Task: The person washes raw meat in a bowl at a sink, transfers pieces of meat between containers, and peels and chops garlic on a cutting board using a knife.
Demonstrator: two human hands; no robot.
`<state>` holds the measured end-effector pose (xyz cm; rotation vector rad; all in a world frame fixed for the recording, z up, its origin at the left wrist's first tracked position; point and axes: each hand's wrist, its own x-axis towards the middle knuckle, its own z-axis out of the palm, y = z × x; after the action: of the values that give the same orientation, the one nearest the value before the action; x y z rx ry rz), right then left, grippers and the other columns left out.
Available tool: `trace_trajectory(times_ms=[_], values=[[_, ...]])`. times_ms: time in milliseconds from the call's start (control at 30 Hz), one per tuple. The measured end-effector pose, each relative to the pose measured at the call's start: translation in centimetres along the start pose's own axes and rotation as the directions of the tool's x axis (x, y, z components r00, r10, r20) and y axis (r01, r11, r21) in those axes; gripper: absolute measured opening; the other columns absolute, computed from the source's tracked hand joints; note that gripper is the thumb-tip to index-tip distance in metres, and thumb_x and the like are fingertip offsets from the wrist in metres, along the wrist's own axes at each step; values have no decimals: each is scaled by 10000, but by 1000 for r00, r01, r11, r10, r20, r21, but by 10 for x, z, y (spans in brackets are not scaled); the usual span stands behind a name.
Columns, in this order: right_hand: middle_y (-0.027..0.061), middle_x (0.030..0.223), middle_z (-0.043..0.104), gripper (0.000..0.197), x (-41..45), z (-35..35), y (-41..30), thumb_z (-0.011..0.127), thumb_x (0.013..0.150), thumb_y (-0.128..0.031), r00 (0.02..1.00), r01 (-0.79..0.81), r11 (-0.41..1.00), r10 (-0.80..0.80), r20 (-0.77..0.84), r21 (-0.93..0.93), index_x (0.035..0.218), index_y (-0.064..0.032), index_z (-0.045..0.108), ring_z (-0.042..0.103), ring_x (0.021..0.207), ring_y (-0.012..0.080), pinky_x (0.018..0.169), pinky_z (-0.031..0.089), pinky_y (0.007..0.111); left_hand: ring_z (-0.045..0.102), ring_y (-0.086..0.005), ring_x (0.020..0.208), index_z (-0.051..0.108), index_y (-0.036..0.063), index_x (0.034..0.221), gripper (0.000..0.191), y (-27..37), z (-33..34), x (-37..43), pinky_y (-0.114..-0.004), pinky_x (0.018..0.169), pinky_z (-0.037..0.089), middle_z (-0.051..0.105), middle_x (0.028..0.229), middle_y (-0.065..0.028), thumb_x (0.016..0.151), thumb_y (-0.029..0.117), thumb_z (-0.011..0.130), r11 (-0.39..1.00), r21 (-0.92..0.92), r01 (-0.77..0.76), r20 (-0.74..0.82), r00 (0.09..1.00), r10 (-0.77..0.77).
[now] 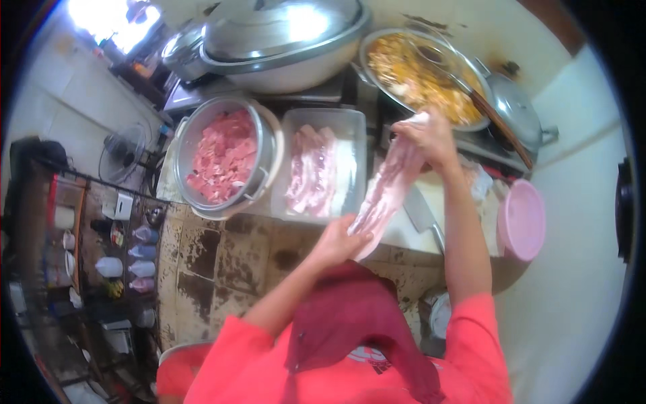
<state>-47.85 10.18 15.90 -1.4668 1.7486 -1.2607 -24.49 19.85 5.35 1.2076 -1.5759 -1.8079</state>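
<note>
A long slab of raw pork belly [386,189] is stretched slantwise between my hands. My left hand [339,241] grips its near end, and my right hand [429,139] holds the far end higher up. Below the meat lies a white cutting board [398,237], with a cleaver [423,214] resting on its right part under my right forearm. Just left of the board, a clear plastic tub [348,166] holds several strips of pork belly [311,169]. Farther left, a metal pot [184,164] contains chopped raw meat [224,156].
A wide pan of yellow-orange food [404,73] sits behind my right hand, with a wooden-handled strainer [497,121] across it. A large lidded pot [287,65] stands at the back. At right are a metal lid [517,108] and a pink basin [522,219]. Shelves with bottles [143,252] stand left.
</note>
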Motion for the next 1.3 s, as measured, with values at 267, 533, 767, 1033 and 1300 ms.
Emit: trace_trajectory(times_ms=[267,533,767,1033,1300], values=[[230,808,641,552,102,148,7,844,628,-289,968,105,932,-16,252,-346,923,34,507,655,785,324,687,505,370,599,-166,800,597,-54,1006,283,-32,-84,57,-313,729,478,657,879,-92,827,157,658,996,-1,-93,-131,987,92],[323,1298,384,563,37,236,162,702,741,-180,950,219,882,-96,296,-416,1203,9,441,404,1153,501,939,384,507,314,-363,1310,516,-1,1230,488,-39,-104,120,-492,1067,272,390,1380,-210,831,272,582,647,763,-2,68,995,-77],[183,1517,163,745,7,253,141,518,881,-418,923,54,633,264,281,-772,1453,-53,211,184,1382,392,1093,240,471,210,-360,1381,462,70,1323,523,-66,-110,128,-540,1115,135,354,1437,-148,867,318,524,341,903,-261,386,843,-375],[150,1506,227,654,24,265,154,492,874,-312,973,82,686,101,206,-723,1438,-65,272,144,1400,372,1090,253,464,192,-399,1379,451,60,1327,565,-72,-101,132,-544,1107,147,293,1465,-168,860,364,549,389,890,-236,368,876,-310],[233,1255,509,425,23,197,92,606,799,-185,964,88,982,-42,262,-167,1169,15,546,399,1260,382,1017,363,398,272,-430,1334,464,116,1339,550,-57,-106,130,-551,1088,193,314,1445,-215,859,367,557,341,896,-283,426,762,-487]])
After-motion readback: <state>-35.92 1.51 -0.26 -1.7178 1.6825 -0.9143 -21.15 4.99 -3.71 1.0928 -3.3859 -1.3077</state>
